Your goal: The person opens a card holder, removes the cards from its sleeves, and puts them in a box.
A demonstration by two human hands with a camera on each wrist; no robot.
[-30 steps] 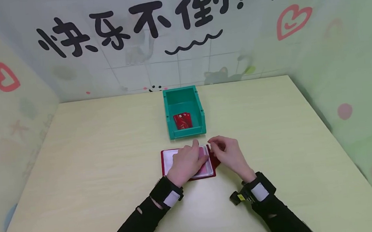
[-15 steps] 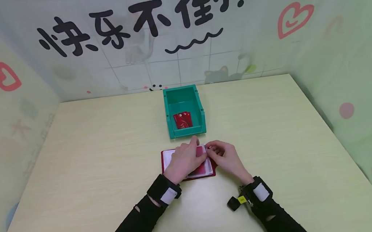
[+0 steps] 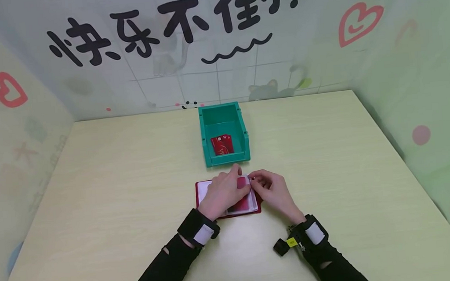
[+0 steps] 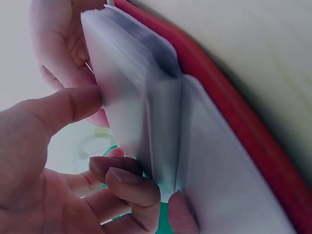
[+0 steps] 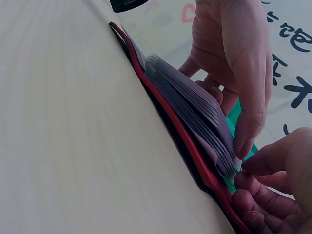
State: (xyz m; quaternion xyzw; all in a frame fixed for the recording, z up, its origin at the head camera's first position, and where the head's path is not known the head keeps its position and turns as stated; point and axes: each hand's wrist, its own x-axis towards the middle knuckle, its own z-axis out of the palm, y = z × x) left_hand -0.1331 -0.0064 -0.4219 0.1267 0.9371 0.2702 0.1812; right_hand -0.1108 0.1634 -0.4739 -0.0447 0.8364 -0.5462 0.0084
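A red card holder (image 3: 203, 191) lies spread on the table, its clear sleeves stacked on the right half. Pinkish red shows through the top sleeve (image 3: 241, 204). Over it lies my left hand (image 3: 222, 194); in the left wrist view its thumb presses on the top sleeve while the other fingers curl at the spine side. My right hand (image 3: 273, 192) pinches the far right corner of the sleeves (image 5: 187, 105) between thumb and index finger, close to the left thumb tip. What sits inside that corner is hidden by the fingertips.
A green bin (image 3: 228, 159) stands just beyond the card holder, with red cards (image 3: 222, 145) inside near its front. Printed cloth walls close the table (image 3: 131, 165) off at the back and sides. A wrist camera (image 3: 281, 246) sticks out by the right wrist.
My right hand has moved slightly left, from the right flap onto the sleeve corner. My left hand has shifted slightly up and left. Over the last half second both stay nearly still.
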